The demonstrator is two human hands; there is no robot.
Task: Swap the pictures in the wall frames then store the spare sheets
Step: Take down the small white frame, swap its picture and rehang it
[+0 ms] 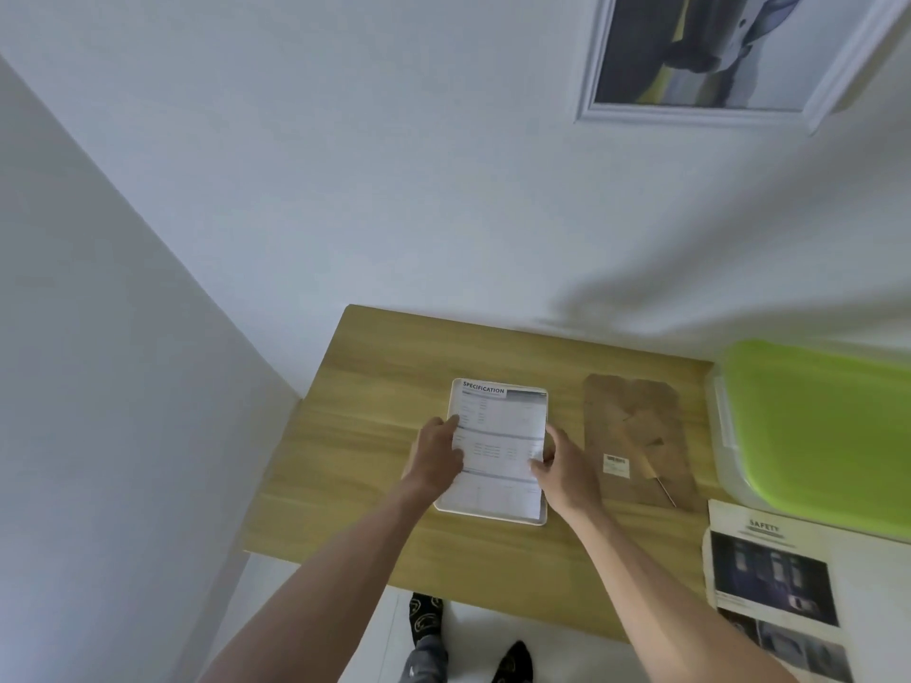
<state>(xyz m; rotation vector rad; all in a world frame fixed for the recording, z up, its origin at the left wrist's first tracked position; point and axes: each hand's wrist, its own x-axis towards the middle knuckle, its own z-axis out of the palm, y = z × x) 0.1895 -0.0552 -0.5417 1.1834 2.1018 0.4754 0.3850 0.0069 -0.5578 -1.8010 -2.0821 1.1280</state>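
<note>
A white picture frame lies flat in the middle of the wooden table. A printed sheet headed "SPECIFICATION" rests on top of it. My left hand pinches the sheet's left edge and my right hand pinches its right edge. The brown backing board of the frame lies to the right, with a small white label and a thin tool on it. Another white frame with a dark picture hangs on the wall above.
A clear storage box with a green lid stands at the table's right end. Spare sheets headed "SAFETY" lie in front of it. The table sits against the wall, near a corner to the left. My feet show below its front edge.
</note>
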